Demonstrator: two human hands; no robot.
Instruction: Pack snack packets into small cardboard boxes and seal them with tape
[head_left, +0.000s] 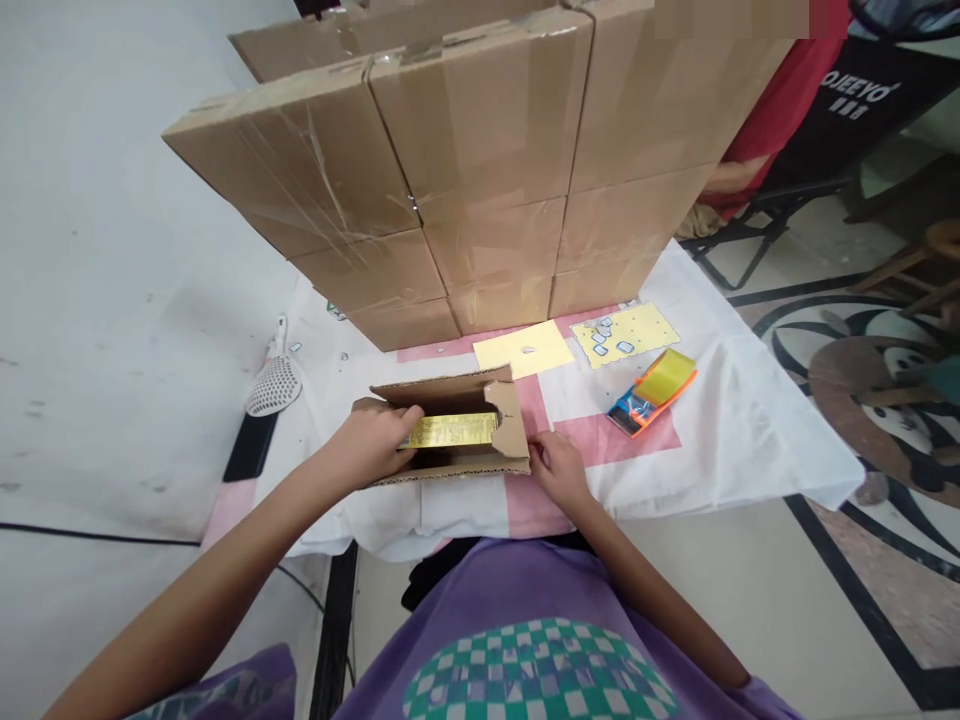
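An open cardboard box (pixel 511 430) lies on the table in front of me, its flaps raised. Inside it is a narrow yellow printed carton (pixel 454 430). My left hand (pixel 379 442) reaches into the box from the left, fingers closed around the carton's left end; part of the grip is hidden. At the box's right end, my right hand (pixel 559 468) has its fingers curled against the lower corner of the cardboard. To the right of that hand lies a tape dispenser (pixel 651 393) with an orange and blue body and a yellowish tape roll.
Taped cardboard cartons (pixel 487 130) are stacked high at the table's back. Two yellow paper sheets (pixel 523 348) lie before them. A white perforated scoop (pixel 275 385) is at the left, near the wall. A person in a red sleeve (pixel 787 100) is behind at the right.
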